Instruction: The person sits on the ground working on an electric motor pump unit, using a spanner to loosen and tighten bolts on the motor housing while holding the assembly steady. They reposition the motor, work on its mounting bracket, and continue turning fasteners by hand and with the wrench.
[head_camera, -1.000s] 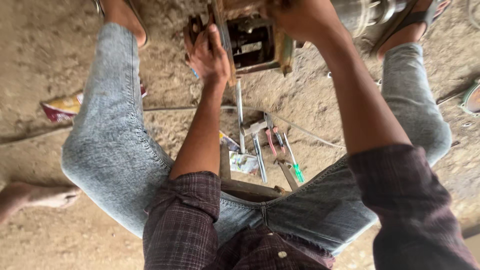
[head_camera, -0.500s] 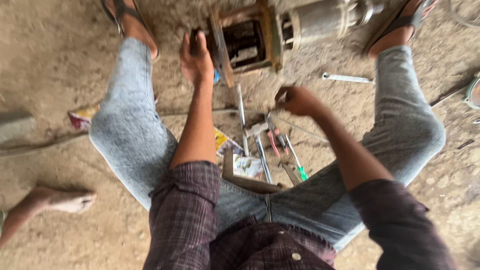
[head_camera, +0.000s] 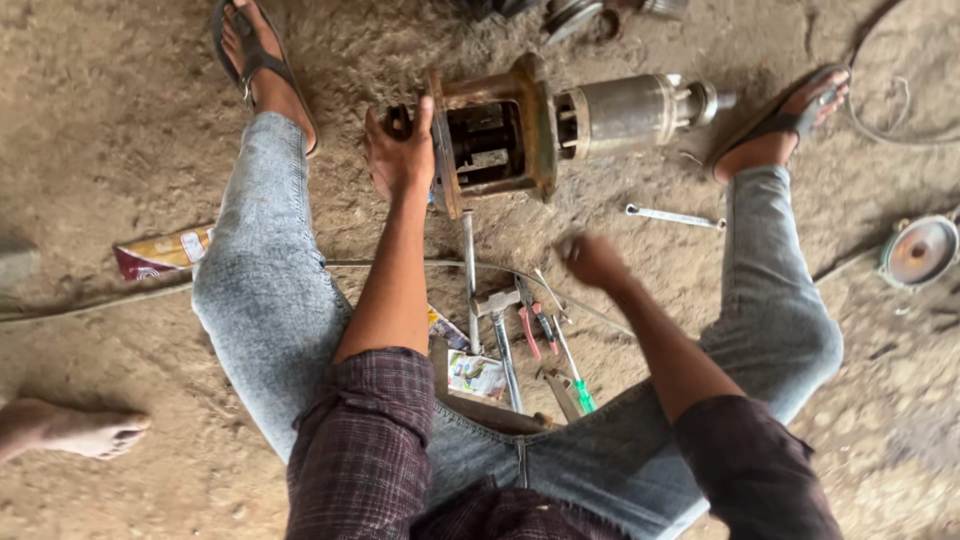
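Note:
A rusty motor housing (head_camera: 535, 125) with a grey cylindrical end lies on the dirt floor between my spread legs. My left hand (head_camera: 398, 152) grips its left end plate, with the fingers curled over the edge. In front of the housing my right hand (head_camera: 590, 260) hovers just above the floor. It is blurred and its fingers look curled, and I cannot tell whether it holds anything. Just below it lie a hammer (head_camera: 497, 308), red-handled pliers (head_camera: 528, 328) and a green-handled screwdriver (head_camera: 578, 385).
A long metal rod (head_camera: 468, 275) and a thin cable (head_camera: 300, 268) lie by the tools. A wrench (head_camera: 676, 215) rests near my right leg and a round metal disc (head_camera: 920, 250) lies far right. Left are a wrapper (head_camera: 160, 252) and another person's bare foot (head_camera: 75, 428).
My right hand came off the top of the motor housing and dropped to a spot above the tools. My left hand kept its grip. The view tilted, showing the whole housing.

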